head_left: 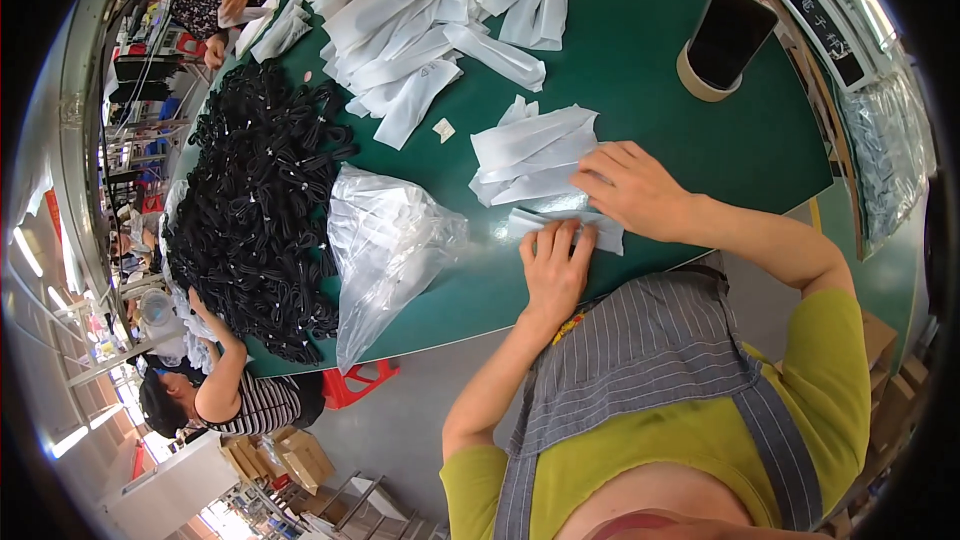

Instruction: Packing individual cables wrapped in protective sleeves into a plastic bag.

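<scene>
The left hand point(553, 265) lies flat on a small white pouch point(563, 227) on the green table point(660, 90). Its fingers are straight and close together, pressing down, not gripping. The right hand point(630, 190) sits just past the pouch, touching its far right end. That hand is partly curled, with fingertips on the pouch; I cannot tell if it pinches anything.

The pouch is long and thin. Its long side runs left to right, across the front of both hands. It looks soft, flat and a bit crinkly.

Just behind the pouch is a little stack of white pouches point(533, 152), touching the right hand. Well left of the pouch sits a clear plastic bag point(385, 250), shiny and wrinkled. Past that bag is a big heap of black cords point(260, 210), thin and tangled. Far behind the pouch lies a large pile of white pouches point(430, 10).
</scene>
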Motion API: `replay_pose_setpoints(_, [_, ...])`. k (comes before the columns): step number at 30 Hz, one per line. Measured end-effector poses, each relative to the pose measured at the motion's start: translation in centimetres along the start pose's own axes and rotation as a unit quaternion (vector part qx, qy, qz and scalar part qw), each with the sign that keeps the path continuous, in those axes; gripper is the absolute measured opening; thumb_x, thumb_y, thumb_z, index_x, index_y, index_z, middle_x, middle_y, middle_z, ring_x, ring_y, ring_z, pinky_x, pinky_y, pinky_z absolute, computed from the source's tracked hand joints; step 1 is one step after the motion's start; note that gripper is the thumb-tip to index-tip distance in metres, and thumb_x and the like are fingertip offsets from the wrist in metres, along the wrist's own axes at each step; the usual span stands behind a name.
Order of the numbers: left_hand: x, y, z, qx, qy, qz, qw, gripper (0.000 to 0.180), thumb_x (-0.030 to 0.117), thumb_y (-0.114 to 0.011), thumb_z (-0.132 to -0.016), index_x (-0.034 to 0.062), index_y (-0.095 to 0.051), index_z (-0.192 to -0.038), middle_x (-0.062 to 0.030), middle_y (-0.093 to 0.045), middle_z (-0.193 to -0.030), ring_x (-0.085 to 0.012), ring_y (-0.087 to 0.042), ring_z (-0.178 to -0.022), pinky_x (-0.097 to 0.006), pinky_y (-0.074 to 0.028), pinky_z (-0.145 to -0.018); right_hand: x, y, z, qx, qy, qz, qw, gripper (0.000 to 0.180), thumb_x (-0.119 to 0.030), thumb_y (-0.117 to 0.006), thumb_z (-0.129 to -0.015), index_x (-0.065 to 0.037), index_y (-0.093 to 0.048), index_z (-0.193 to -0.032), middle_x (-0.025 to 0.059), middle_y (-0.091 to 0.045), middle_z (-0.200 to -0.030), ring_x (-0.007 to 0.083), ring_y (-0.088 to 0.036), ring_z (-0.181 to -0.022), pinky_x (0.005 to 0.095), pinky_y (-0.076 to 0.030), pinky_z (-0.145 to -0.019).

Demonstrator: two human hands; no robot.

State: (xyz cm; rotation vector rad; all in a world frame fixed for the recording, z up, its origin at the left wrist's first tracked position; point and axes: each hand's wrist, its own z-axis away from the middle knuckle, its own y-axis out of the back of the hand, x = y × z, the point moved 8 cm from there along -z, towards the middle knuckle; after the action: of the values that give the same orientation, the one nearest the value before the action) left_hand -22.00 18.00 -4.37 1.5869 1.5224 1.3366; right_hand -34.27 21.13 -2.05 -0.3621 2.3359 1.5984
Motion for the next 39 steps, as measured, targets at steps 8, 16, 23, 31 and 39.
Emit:
replay_pose_setpoints(8, [-0.1,1.0,0.0,0.027,-0.03,0.036,0.999,0.026,0.016,-0.073,-0.075,0.0107,-0.067,-0.1,-0.0088,-0.06,-0.115,-0.0255,-0.057,-0.103,-0.045,-0.035,-0.096,0.3,-3.5,0.9,-0.17,-0.035,-0.199,0.965,0.027,-0.01,-0.063,-0.081,-0.007,-0.063,-0.108,0.0085,-0.057,-0.102,0.0254,-0.055,-0.103,0.0371,-0.044,-0.085])
replay_pose_setpoints(16, [-1.3,-1.1,0.6,0.006,-0.024,0.121,0.992,0.045,0.02,-0.077,-0.071,0.0053,-0.063,-0.111,-0.0149,-0.057,-0.121,-0.0321,-0.056,-0.103,-0.045,-0.043,-0.087,0.5,-1.1,-2.0,-0.074,-0.007,-0.05,0.996,0.041,-0.013,-0.07,-0.079,-0.007,-0.058,-0.118,0.0096,-0.057,-0.107,0.0264,-0.052,-0.106,0.0394,-0.042,-0.086])
replay_pose_setpoints(23, [0.0,0.0,0.1,-0.01,-0.016,0.075,0.997,0.053,0.025,-0.079,-0.068,0.0048,-0.061,-0.114,-0.0192,-0.048,-0.133,-0.0368,-0.041,-0.13,-0.056,-0.028,-0.109,2.2,-4.3,-1.0,-0.248,-0.073,-0.178,0.95,0.034,-0.012,-0.067,-0.079,-0.004,-0.06,-0.111,0.0114,-0.056,-0.109,0.0284,-0.051,-0.108,0.0402,-0.045,-0.088])
replay_pose_setpoints(31, [-1.1,-0.5,0.5,-0.007,0.03,0.103,0.994,0.052,0.028,-0.081,-0.066,0.0105,-0.062,-0.111,-0.0184,-0.05,-0.128,-0.0355,-0.048,-0.113,-0.051,-0.035,-0.094,3.8,-0.4,-4.7,-0.07,-0.074,-0.158,0.982,0.028,-0.014,-0.071,-0.079,-0.008,-0.064,-0.105,0.0071,-0.058,-0.108,0.0287,-0.054,-0.102,0.0397,-0.046,-0.087])
replay_pose_setpoints(39, [-0.8,-0.4,0.2,-0.027,0.008,0.124,0.992,0.08,0.033,-0.083,-0.066,-0.0028,-0.048,-0.129,-0.0178,-0.051,-0.124,-0.0353,-0.049,-0.109,-0.048,-0.035,-0.095,-1.4,-7.8,-8.7,-0.189,0.131,0.019,0.973,0.028,-0.01,-0.068,-0.075,-0.005,-0.062,-0.102,0.009,-0.061,-0.097,0.0243,-0.057,-0.095,0.0366,-0.049,-0.072])
